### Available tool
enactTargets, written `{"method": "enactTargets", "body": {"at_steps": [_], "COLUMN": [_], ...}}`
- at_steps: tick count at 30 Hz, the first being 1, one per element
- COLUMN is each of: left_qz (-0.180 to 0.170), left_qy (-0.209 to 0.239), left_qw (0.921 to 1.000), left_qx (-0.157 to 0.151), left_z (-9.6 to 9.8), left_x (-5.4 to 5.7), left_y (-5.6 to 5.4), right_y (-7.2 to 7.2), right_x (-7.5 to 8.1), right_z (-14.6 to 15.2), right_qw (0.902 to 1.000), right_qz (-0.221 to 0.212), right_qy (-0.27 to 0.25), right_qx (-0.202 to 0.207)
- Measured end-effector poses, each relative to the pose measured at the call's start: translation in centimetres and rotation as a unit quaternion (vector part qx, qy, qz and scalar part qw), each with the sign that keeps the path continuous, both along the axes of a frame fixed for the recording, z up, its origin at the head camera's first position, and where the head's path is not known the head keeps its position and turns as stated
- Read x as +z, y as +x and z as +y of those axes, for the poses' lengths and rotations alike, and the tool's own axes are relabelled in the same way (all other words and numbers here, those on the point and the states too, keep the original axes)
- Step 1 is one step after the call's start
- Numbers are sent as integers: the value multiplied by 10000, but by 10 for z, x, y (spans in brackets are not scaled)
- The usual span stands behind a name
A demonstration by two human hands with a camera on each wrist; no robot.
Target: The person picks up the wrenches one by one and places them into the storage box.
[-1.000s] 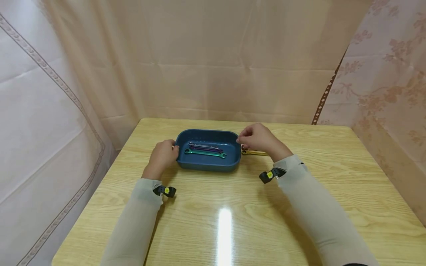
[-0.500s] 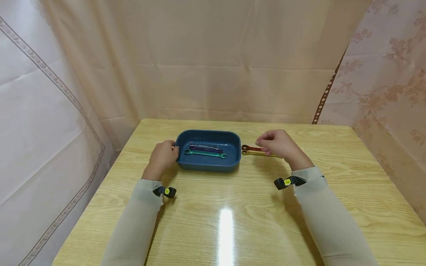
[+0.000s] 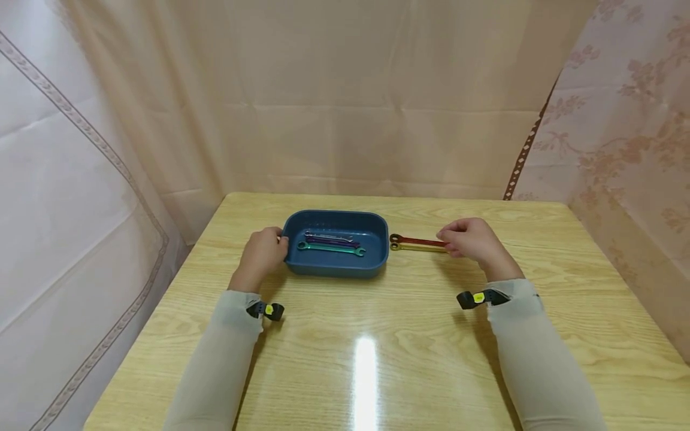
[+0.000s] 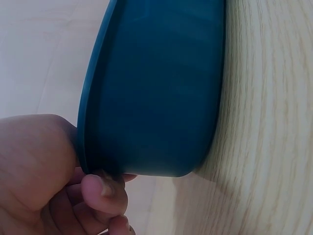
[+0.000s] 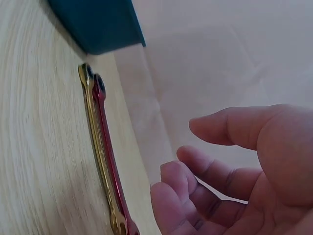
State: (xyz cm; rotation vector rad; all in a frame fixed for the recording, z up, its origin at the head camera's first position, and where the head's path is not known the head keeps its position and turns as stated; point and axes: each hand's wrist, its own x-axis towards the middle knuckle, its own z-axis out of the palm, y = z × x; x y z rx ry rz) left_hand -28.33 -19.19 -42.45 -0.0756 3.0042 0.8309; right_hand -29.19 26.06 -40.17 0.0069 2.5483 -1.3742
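Observation:
A blue plastic tub [image 3: 334, 271] stands on the table. My left hand [image 3: 260, 252] grips its left end, and the left wrist view shows the thumb and fingers pinching the rim [image 4: 84, 122]. Inside lie a green wrench [image 3: 331, 248], a purple one and a silver one, roughly parallel. Right of the tub, a red wrench [image 3: 417, 241] and a gold wrench [image 3: 417, 248] lie side by side. My right hand [image 3: 477, 244] hovers over their right ends, fingers loosely bent. In the right wrist view, a gap separates thumb and fingers, which hold nothing.
The wood-grain table [image 3: 420, 359] extends in front of and around the tub. A beige curtain [image 3: 350, 120] hangs behind its far edge, with patterned cloth [image 3: 636, 131] on the right and white cloth [image 3: 64, 209] on the left.
My right hand has moved right, from the tub's right edge to the far ends of the red and gold wrenches, uncovering most of both. The left hand and tub stay in place.

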Motion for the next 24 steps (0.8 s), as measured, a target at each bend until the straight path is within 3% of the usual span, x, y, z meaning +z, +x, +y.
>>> {"method": "enactTargets", "body": {"at_steps": [8,16,24], "left_qz": [43,11,-27], "left_qy": [-55,-62,-57], "left_qw": [10000,10000,10000], "left_qx": [-13,20,-1], "left_z": [0,1,0], "left_x": [0,0,1], "left_y": [0,-1,0], "right_y": [-3,-7,-8], "right_x": [-8,-19,-24], "right_z": [19,34,43], "right_qw": [9994,9961,9952], "right_qz": [-194,-207,-396], "right_qy": [179,783,746], "right_qx": [-219,-363,-493]}}
